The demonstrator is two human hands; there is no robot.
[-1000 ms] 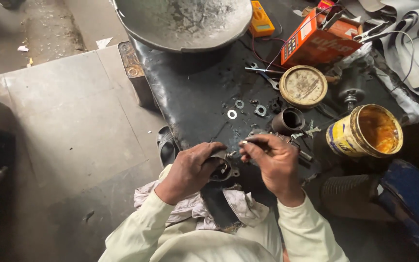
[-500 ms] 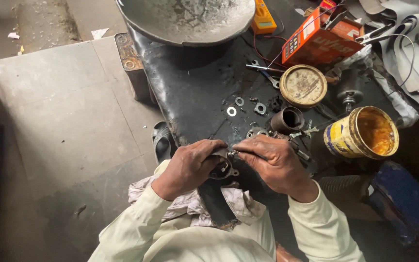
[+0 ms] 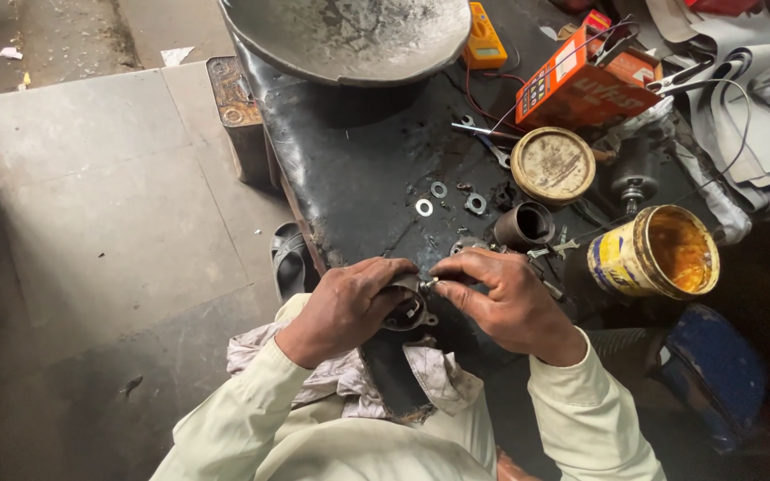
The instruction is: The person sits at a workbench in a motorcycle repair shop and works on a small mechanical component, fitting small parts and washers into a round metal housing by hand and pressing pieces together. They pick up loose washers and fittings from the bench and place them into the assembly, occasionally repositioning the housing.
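Note:
My left hand (image 3: 349, 307) grips a small round metal housing (image 3: 403, 307) at the near edge of a greasy black work surface (image 3: 358, 178). My right hand (image 3: 510, 303) meets it from the right, fingertips pinching a tiny metal piece (image 3: 427, 285) against the housing's rim. Both hands are close together, over a dirty cloth (image 3: 340, 383) in my lap. Most of the housing is hidden by my fingers.
Loose washers (image 3: 425, 207) and a dark metal sleeve (image 3: 525, 224) lie just beyond my hands. An open yellow grease tin (image 3: 657, 254) and its lid (image 3: 552, 165) sit to the right. Further back are an orange box (image 3: 581, 80), a yellow meter (image 3: 485, 40), a wrench (image 3: 483, 134) and a large metal bowl (image 3: 349, 36).
My right hand has moved left, from apart from the housing to pinching a small piece against its rim. My left hand has kept its grip.

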